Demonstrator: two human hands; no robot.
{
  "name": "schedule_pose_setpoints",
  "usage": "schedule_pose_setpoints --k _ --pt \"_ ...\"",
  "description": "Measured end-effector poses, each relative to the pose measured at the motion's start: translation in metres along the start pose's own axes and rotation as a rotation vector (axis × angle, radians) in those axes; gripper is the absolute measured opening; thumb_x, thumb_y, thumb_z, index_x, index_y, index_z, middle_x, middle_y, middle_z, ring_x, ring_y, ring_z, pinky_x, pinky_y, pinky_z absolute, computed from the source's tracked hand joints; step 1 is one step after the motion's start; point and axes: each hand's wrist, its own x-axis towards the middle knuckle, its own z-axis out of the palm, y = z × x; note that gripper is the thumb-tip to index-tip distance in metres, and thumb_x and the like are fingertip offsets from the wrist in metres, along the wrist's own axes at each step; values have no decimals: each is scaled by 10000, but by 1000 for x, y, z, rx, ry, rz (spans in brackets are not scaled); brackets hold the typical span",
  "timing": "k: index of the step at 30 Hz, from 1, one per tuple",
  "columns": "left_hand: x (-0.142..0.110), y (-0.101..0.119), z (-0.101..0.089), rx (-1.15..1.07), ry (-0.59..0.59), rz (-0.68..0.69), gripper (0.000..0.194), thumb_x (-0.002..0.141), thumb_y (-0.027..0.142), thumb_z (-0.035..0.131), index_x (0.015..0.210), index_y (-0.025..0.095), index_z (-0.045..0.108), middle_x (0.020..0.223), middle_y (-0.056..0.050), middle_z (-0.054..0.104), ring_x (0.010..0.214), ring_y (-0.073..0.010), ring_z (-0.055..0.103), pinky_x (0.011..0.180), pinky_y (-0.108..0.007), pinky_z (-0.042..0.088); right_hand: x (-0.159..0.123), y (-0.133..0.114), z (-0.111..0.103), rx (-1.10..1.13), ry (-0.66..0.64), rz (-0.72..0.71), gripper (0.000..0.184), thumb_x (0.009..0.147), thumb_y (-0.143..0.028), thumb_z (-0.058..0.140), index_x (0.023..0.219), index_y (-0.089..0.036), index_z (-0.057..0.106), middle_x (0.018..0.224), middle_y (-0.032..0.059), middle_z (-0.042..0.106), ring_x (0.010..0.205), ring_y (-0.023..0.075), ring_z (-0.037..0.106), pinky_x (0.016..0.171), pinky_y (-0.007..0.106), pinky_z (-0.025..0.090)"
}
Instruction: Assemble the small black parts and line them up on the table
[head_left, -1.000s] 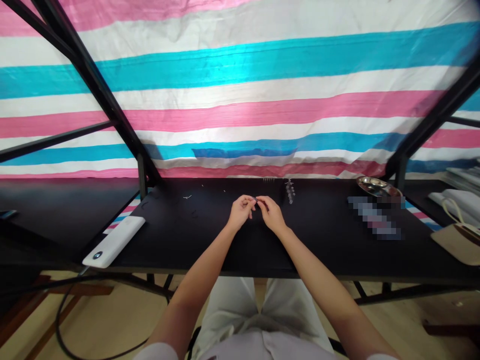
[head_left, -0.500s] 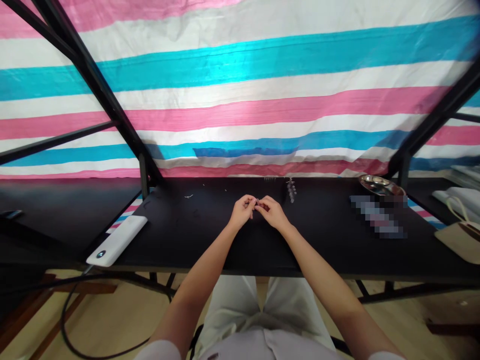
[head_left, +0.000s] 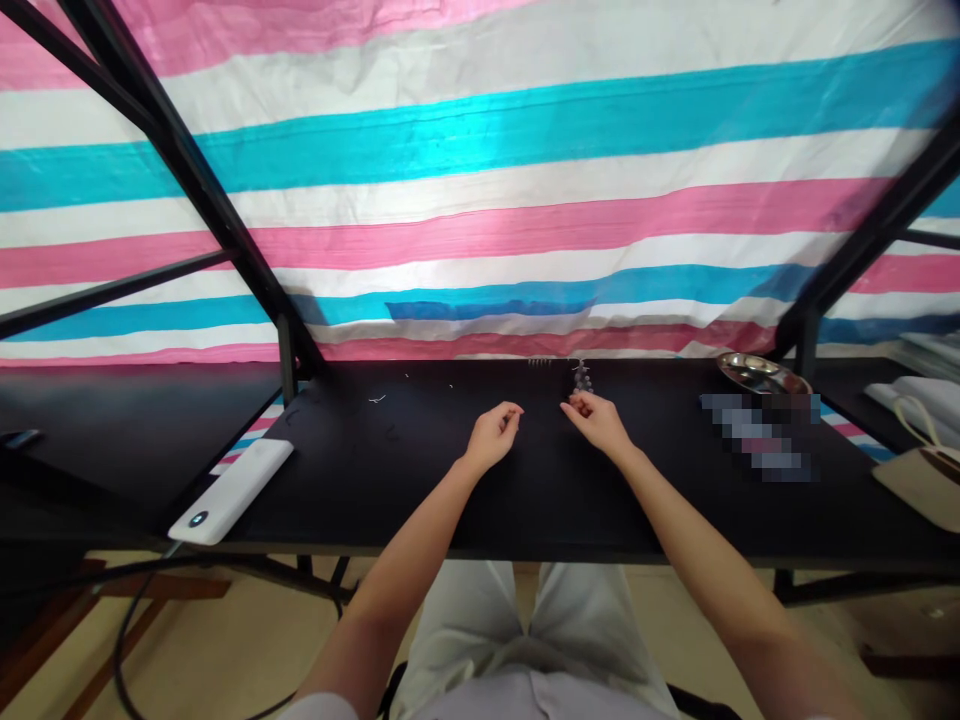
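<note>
My left hand (head_left: 495, 432) hovers over the middle of the black table (head_left: 420, 480), fingers curled into a pinch; what it holds, if anything, is too small to see. My right hand (head_left: 596, 418) is a little to the right, fingers pinched together just below a small cluster of pale beads (head_left: 581, 377) lying near the table's far edge. A short dark comb-like strip (head_left: 540, 361) lies to the left of the beads.
A white power bank (head_left: 232, 490) with a cable sits at the table's left front corner. A metal dish (head_left: 757, 372) stands at the far right, with a blurred patch beside it. Black frame bars rise on both sides before a striped tarp.
My hands were pinched together at the table's middle. They have parted: the right hand moved right and away toward the beads, the left stayed about where it was.
</note>
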Motion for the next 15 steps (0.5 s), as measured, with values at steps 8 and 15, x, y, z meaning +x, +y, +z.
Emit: schedule_pose_setpoints --k 8,15 --pt "-1 -1 2 207 -44 62 202 822 272 452 910 194 616 622 20 554 448 -69 414 494 -184 339 -6 18 3 -167 55 94 289 775 -455 498 691 -187 564 612 17 563 532 136 481 555 258 378" --pt "-1 0 1 312 -91 64 212 840 270 427 918 176 600 646 20 568 478 -66 439 522 -179 358 -5 24 4 -259 32 105 283 790 -431 473 663 -189 546 674 38 604 574 148 514 577 257 370"
